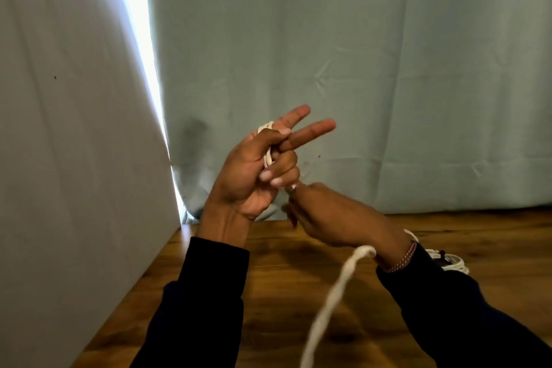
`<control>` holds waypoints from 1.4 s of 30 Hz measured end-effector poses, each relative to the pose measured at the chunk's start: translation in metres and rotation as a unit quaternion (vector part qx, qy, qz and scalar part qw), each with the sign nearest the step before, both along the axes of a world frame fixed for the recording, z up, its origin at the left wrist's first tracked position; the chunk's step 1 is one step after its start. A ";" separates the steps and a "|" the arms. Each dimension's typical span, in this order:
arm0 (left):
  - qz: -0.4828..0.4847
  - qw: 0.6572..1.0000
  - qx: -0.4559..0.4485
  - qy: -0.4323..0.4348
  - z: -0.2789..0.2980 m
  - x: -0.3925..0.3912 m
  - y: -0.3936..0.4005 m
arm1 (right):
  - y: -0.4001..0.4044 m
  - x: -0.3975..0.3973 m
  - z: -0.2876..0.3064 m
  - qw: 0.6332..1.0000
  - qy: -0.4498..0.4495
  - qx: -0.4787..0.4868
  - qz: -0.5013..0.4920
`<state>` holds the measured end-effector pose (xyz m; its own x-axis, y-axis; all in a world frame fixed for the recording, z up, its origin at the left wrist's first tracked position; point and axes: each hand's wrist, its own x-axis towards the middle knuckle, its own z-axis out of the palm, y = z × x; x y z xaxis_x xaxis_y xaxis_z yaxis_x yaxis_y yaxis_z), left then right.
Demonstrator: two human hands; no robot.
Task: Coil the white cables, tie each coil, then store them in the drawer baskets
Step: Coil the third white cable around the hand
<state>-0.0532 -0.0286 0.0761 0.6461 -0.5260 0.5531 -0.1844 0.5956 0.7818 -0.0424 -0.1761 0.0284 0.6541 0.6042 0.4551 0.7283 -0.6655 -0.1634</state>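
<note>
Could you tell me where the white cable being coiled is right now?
In the head view, the white cable is gripped in the raised left hand at centre, above the wooden table.

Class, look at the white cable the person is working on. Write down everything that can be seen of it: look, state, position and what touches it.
The white cable is thin, pale and flexible, blurred where it hangs. A few turns lie looped on the raised left hand, held under the thumb and curled fingers, two fingers straight. From there it runs to the right hand, whose grip pinches it near the fingertips. A loose length passes the right wrist and drops towards the bottom edge, above the wooden table.
</note>
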 end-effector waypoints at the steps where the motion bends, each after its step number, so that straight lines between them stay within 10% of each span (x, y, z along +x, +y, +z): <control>1: 0.014 1.000 -0.012 0.009 0.002 0.002 0.001 | 0.003 -0.006 0.000 1.000 0.014 -0.024 0.001; 6: 0.150 0.988 0.029 0.021 -0.002 0.017 0.015 | 0.001 -0.038 0.019 0.993 -0.034 -0.108 -0.020; 17: 0.254 0.932 0.249 -0.072 -0.011 0.007 -0.004 | -0.042 -0.067 0.055 0.991 -0.011 0.070 0.110; 24: 0.110 0.926 0.354 -0.077 -0.010 0.006 -0.009 | -0.062 -0.040 0.061 0.898 -0.440 0.000 0.005; 31: 0.077 0.916 0.377 -0.114 -0.008 -0.005 -0.005 | -0.063 -0.019 0.049 0.809 -0.584 0.041 -0.058; 36: -0.055 0.950 0.297 -0.074 -0.010 -0.003 -0.006 | -0.054 0.002 0.038 0.867 -0.486 0.087 -0.070; 42: -0.056 0.987 0.142 -0.041 -0.005 -0.008 -0.010 | -0.035 0.010 0.019 0.982 -0.088 0.160 0.043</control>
